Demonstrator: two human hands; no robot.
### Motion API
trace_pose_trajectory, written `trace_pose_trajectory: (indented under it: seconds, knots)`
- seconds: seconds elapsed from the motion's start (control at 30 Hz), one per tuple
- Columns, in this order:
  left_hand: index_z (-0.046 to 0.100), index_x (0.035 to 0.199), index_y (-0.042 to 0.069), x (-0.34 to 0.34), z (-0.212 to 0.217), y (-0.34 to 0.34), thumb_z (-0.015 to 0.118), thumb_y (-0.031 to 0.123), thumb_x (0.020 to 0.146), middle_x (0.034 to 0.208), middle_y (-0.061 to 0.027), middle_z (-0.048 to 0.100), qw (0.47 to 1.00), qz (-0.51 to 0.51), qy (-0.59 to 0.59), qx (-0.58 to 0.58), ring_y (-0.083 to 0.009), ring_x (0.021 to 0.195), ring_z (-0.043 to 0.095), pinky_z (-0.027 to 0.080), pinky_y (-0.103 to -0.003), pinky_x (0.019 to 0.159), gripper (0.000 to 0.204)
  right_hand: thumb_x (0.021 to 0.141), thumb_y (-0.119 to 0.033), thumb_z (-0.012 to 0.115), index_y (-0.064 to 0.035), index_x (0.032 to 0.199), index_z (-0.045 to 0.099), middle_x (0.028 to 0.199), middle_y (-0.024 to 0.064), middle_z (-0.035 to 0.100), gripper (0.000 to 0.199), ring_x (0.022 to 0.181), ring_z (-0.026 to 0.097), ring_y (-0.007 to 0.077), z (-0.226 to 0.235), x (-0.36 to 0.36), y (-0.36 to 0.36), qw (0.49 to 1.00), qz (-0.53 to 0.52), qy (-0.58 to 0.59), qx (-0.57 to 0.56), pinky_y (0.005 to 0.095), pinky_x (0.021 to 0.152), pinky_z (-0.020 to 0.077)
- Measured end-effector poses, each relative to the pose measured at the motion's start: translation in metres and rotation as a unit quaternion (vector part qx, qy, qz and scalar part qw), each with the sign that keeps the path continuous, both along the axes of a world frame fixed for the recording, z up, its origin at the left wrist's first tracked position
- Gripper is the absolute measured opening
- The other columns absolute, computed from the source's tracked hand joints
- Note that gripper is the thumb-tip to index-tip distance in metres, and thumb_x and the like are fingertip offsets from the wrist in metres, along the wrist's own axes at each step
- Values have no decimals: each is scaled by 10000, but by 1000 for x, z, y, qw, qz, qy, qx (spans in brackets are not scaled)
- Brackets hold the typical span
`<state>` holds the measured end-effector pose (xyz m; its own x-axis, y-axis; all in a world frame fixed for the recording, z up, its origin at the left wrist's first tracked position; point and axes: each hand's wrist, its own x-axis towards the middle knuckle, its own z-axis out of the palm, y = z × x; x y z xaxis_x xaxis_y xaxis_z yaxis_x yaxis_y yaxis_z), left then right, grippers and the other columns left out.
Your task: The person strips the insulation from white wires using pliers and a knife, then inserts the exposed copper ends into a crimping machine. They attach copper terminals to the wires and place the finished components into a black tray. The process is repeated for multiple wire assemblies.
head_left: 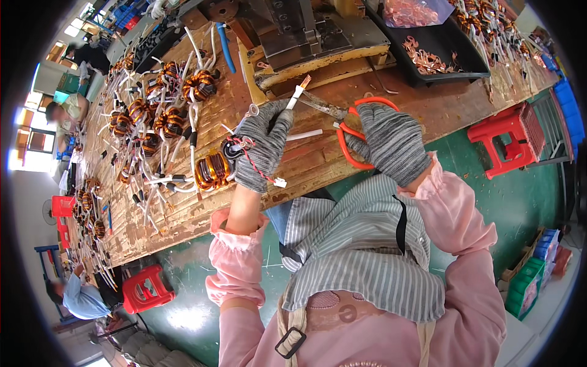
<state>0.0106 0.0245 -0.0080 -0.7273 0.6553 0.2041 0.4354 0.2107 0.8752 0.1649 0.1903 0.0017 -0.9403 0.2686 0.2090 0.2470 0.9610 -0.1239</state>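
Observation:
My left hand (263,147), in a grey knitted glove, is closed around a white-sleeved wire (296,98) whose bare copper end points up and away. A copper-wound toroidal coil (213,171) hangs beside that hand, with thin red, black and white leads (247,153) across the glove. My right hand (394,140), gloved alike, grips orange-handled scissors (343,145). Their blades (324,106) point left, the tips close to the sleeved wire just below its copper end; whether they touch it I cannot tell. Some right fingers are hidden behind the handles.
A metal press (312,43) stands on the worn wooden bench (208,220). To its right, a black tray (440,76) holds copper terminals. Several coils (165,116) with white leads lie at left. Red stools (147,289) stand below the bench; other people sit at far left.

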Motion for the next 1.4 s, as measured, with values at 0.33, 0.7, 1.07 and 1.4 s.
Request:
trace_pose_trajectory:
  seconds: [0.33,0.7,1.07,1.4]
  knots:
    - [617,1028,27,3,0,0,553,134,857,735,16,582,1000,16,-19,5,-38,626,459,384,-183,554,212,770,-372,571,-11,1082,500,887,147,617,483,757,619,285,-20,2,16,995,89,40,-3,391,646,496]
    - [610,1027,9,1,-5,1,557,116,855,811,-29,607,999,11,38,-7,-76,720,539,439,-209,659,210,775,-428,556,-53,1031,517,644,126,609,456,593,616,279,-26,4,8,1000,26,-1,-14,395,546,486]
    - [627,931,13,9,-9,6,570,94,815,814,-148,633,993,41,108,20,-243,708,619,479,-320,658,152,736,-377,612,8,1086,525,858,182,616,528,771,616,296,-14,5,-4,998,6,33,-57,381,689,491]
    - [613,933,-17,15,-15,6,584,90,824,823,-110,606,973,58,223,1,-167,734,591,471,-266,677,156,771,-416,568,-6,1047,521,838,168,608,497,772,608,288,-20,-3,-10,998,-12,48,-25,410,661,490]
